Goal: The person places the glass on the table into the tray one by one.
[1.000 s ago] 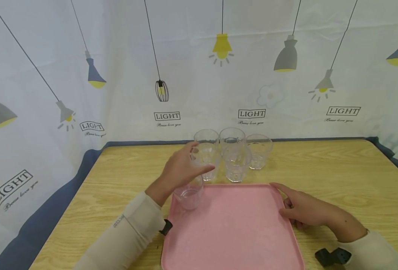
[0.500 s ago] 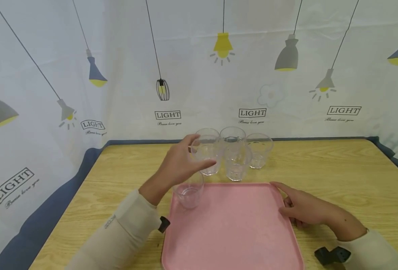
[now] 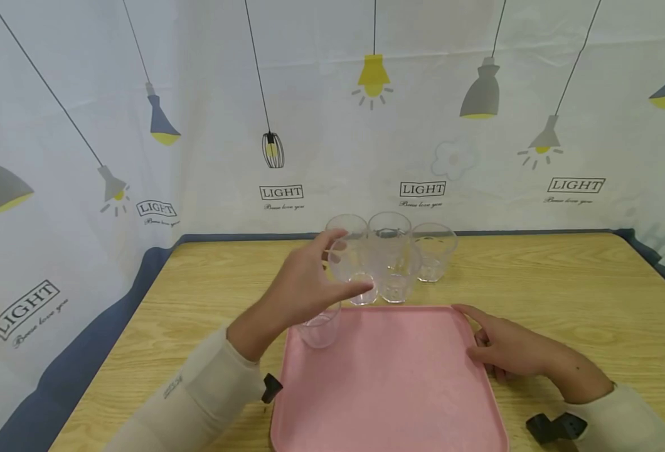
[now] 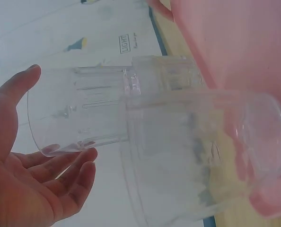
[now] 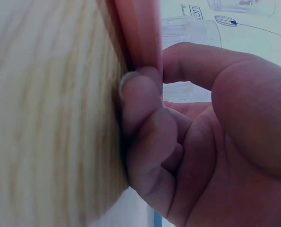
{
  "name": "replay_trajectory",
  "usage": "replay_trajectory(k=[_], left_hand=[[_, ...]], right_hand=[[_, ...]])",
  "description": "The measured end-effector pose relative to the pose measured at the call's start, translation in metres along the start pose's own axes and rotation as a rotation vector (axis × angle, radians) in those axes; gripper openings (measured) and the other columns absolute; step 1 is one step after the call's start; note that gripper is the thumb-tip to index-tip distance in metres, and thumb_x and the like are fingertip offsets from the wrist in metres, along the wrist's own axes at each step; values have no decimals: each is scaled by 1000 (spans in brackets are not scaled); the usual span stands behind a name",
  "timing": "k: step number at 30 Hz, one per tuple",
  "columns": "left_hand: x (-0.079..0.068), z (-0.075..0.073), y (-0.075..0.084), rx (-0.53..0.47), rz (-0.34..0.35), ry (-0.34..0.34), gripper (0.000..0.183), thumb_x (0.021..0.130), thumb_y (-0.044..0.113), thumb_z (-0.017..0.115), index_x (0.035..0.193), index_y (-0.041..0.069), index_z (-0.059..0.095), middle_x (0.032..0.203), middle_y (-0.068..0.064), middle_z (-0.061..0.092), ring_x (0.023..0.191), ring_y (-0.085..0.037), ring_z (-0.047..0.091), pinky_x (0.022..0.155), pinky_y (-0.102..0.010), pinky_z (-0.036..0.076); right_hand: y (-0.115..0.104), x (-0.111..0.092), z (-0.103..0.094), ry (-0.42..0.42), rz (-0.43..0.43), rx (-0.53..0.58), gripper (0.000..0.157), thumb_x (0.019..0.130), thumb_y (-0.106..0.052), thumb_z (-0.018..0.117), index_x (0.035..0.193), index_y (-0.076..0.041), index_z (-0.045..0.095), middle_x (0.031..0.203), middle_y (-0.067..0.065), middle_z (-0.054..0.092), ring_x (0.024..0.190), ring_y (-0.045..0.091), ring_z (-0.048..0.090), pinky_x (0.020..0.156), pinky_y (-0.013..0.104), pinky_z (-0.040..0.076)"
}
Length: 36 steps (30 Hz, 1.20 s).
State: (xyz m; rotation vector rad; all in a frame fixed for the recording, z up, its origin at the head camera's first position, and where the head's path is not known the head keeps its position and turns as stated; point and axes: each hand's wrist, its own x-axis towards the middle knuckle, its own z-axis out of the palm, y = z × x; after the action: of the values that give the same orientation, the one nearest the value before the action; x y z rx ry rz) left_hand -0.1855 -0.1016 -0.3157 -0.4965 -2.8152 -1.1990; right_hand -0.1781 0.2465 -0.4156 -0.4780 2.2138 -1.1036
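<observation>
Left hand [image 3: 301, 282], holding a clear tumbler [image 3: 351, 267], has shifted right behind the pink tray [image 3: 389, 383]. Right hand [image 3: 510, 346] still grips the tray.

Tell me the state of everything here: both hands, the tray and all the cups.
Left hand: curled around the held cup
Held cup: upright, looks empty
Right hand: grips the right edge of the pink tray
Pink tray: right side up
Tray cup: upright, looks empty
Four table cups: upright, look empty
</observation>
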Motion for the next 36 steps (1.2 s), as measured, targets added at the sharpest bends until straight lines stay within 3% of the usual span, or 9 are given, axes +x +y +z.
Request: replay_trajectory(k=[14,22,36], left_hand=[[-28,-10,10,-77,78,-131,87,71,46,89,145,31,46,132,12,62,109,-10,61,94,-34,53],[-52,-18,5,-70,84,-194,87,69,45,91,143,38,47,129,16,62,110,-4,61,97,-36,52],[-88,-29,-16,-19,79,-230,92,67,55,88,144,25,49,122,10,66,107,-7,63,93,-33,55]], right_hand=[[-2,-1,0,7,7,-5,79,100,-13,56,160,-6,3,76,8,62,49,14,54,45,32,50],[1,-1,0,6,-8,-10,80,100,-13,57,160,-6,4,74,8,62,48,15,55,44,32,50],[3,0,1,6,-9,18,81,100,-12,56,160,-6,3,74,7,61,48,14,53,44,30,49]])
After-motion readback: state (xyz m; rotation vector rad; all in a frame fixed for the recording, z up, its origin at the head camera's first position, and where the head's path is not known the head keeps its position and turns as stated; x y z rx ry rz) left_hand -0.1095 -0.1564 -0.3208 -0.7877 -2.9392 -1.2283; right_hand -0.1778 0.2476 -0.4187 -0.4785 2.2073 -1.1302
